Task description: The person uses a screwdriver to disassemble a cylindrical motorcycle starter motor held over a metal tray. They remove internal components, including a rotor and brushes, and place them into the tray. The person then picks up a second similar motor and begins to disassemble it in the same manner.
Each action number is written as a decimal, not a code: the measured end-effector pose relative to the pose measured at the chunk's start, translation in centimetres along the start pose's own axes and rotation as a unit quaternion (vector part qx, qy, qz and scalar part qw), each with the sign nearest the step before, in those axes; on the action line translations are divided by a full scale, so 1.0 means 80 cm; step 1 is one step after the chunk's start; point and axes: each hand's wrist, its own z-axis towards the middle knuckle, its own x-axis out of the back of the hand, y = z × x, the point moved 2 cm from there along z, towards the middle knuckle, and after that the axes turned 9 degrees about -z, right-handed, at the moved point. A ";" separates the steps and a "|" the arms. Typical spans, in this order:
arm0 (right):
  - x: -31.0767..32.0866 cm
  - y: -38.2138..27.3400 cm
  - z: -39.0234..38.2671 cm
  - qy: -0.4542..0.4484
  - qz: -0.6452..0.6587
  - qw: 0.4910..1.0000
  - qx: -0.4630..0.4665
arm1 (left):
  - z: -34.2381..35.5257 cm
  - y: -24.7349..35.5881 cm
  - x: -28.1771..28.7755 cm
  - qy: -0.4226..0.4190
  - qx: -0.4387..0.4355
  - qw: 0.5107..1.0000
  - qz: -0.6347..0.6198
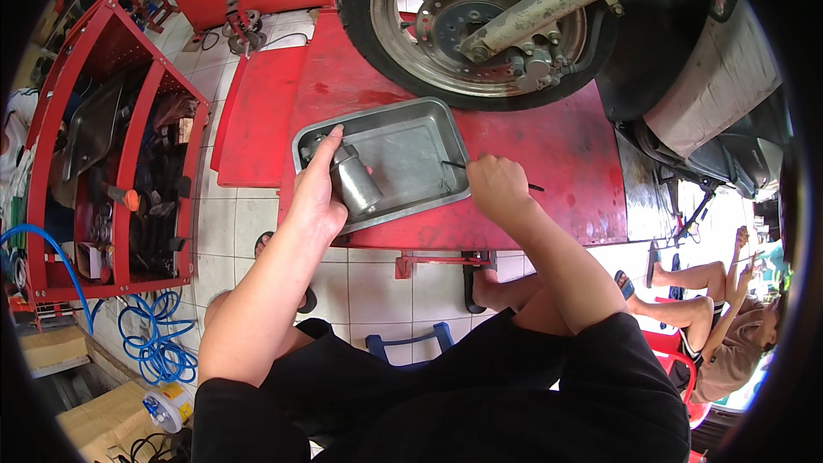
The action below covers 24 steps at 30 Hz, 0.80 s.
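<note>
My left hand (321, 184) is wrapped round a silvery metal canister (356, 180), stepped in width and tilted over the left side of a shallow metal tray (447, 133). Part of the canister's upper end is hidden behind my fingers. At the tray's right rim, my right hand (499, 189) is closed in a fist on a thin dark rod (453, 165). One end of the rod reaches over the tray, and the other sticks out past my fist. Its exact kind does not show. The tray rests on a red platform (549, 154).
A motorcycle wheel (480, 26) with a brake disc stands on the platform just beyond the tray. To the left is a red tool rack (141, 146), with a coiled blue hose (159, 334) below it. A blue stool (411, 343) is under me. Another person (737, 334) sits at right.
</note>
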 end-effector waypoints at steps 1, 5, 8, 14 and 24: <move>0.007 0.000 -0.004 -0.009 -0.006 1.000 0.004 | 0.000 0.000 0.000 -0.001 0.003 1.000 0.004; 0.019 0.002 -0.022 -0.027 -0.016 0.999 0.026 | -0.001 0.001 0.001 -0.006 0.006 1.000 0.007; 0.026 0.002 -0.036 -0.018 -0.024 0.999 0.041 | -0.004 0.002 -0.003 0.000 -0.006 1.000 0.001; 0.046 0.006 -0.050 -0.016 -0.029 0.999 0.036 | -0.002 -0.001 -0.001 -0.001 -0.005 1.000 0.007; 0.007 -0.002 -0.019 0.013 0.030 0.998 0.055 | 0.005 -0.006 -0.002 -0.020 0.020 1.000 0.008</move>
